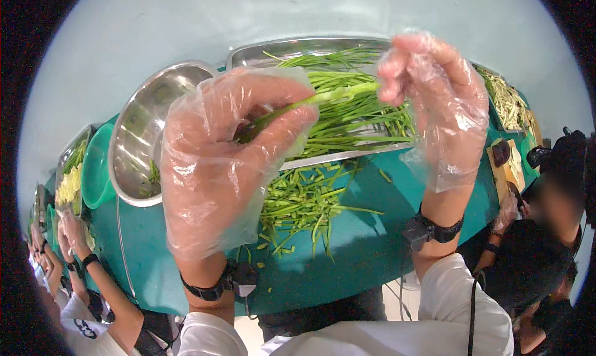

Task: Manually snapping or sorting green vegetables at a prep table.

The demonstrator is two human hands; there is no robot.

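Both my hands wear clear plastic gloves and are raised over the table. In my left hand (214,163), the thumb and fingers pinch a few long green chive stalks (343,94). My right hand (448,101) closes its fingertips on the other end of the stalks, which stretch between the two hands. Behind and below them, a shallow steel tray (248,57) holds many whole chives (347,129). A loose pile of short cut pieces (304,198) lies on the green tabletop in front of the tray, partly covered by my left hand.
Left of the tray, a steel bowl (133,139) leans tilted with a few green bits inside, beside a green plastic basin (98,170). At right are a tray of pale shreds (506,101) and a cutting board (500,179). People work at both sides, one gloved hand (74,235) at left.
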